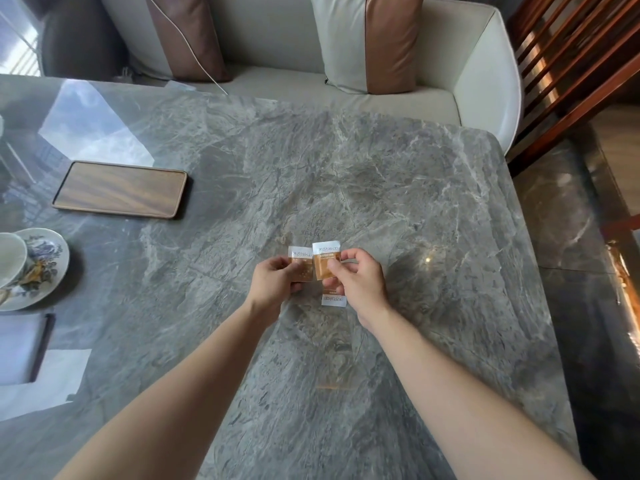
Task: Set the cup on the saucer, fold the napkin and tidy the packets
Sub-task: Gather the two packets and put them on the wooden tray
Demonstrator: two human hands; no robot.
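Observation:
Over the middle of the grey marble table [381,202], my left hand [273,284] pinches one orange-and-white packet [300,261]. My right hand [360,282] grips a second packet [325,259] by its edge, overlapping the first. A third packet [334,299] shows below my right palm; whether it is held or lying on the table is unclear. At the far left a pale cup [10,259] sits on a flowered saucer [45,268]. A white napkin [20,348] lies folded below the saucer, cut off by the frame edge.
A flat wooden tray [121,190] lies at the left back of the table. A cream sofa with cushions [367,43] stands behind the table. A wooden slatted chair [571,74] is at the right. The table's right edge drops to a dark floor.

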